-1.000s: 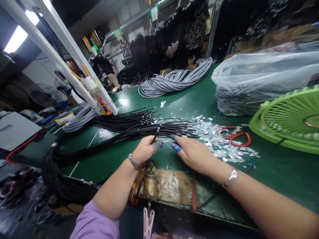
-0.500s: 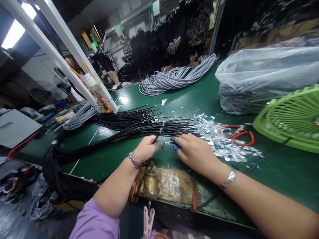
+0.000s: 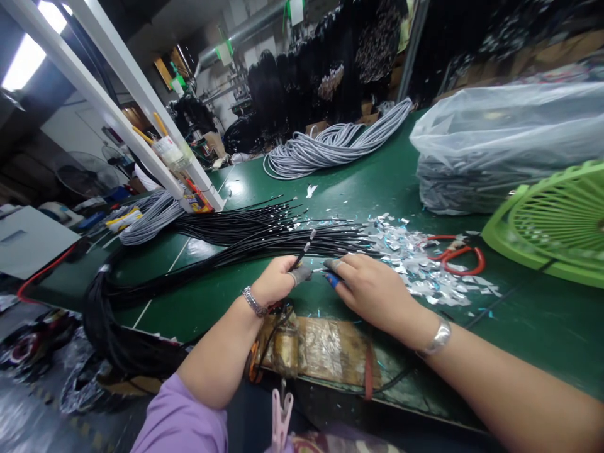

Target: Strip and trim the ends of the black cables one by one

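At the centre of the frame, the left hand [image 3: 278, 280] grips a black cable [image 3: 302, 253], its light-tipped end jutting up past the fingers. The right hand [image 3: 365, 286], just right of centre, has its fingertips drawn together by a small pale strand [image 3: 318, 270]; whether they pinch it, I cannot tell. Behind both hands a black bundle [image 3: 221, 261] runs across the green tabletop [image 3: 377, 189] from the left, its ends pointing towards white scraps [image 3: 425, 261] right of centre. A red-handled tool [image 3: 481, 259] lies beside the scraps, near the green fan [image 3: 561, 220] at the right edge.
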Tool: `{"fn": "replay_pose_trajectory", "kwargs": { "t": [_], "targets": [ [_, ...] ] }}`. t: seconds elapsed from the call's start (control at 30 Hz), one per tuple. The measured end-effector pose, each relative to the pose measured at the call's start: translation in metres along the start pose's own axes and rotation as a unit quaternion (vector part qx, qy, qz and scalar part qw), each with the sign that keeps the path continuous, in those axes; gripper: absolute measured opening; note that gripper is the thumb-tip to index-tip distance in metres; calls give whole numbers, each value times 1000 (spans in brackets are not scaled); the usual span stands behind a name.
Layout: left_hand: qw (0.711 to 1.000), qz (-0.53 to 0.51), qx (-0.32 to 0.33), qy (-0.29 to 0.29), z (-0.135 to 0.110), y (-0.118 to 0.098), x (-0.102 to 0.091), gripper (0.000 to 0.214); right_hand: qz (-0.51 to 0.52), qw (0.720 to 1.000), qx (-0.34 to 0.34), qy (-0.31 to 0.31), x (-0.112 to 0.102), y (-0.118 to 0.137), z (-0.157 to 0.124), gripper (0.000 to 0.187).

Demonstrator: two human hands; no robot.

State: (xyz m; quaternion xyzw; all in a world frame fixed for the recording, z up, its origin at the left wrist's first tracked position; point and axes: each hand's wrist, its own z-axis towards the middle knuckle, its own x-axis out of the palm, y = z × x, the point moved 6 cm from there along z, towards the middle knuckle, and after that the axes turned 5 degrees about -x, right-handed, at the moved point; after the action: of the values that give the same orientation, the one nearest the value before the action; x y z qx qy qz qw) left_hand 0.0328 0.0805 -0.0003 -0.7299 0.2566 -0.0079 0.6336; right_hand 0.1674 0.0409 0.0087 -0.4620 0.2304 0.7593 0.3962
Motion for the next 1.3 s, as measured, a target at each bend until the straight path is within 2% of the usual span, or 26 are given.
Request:
{"fn": "replay_pose_trajectory", "kwargs": {
  "t": [0.47, 1.0, 1.3],
  "targets": [
    [1000, -1, -2, -1, -1, -2, -1, 41, 22, 1000, 15, -16, 0, -4, -2, 16],
    [1000, 0, 3, 1, -1, -2, -1, 40, 22, 999, -5, -29, -2, -1, -2, 16],
    [1000, -12, 5, 27, -2, -5, 3, 39, 2, 999, -25, -23, -4, 5, -2, 10]
  ]
}}
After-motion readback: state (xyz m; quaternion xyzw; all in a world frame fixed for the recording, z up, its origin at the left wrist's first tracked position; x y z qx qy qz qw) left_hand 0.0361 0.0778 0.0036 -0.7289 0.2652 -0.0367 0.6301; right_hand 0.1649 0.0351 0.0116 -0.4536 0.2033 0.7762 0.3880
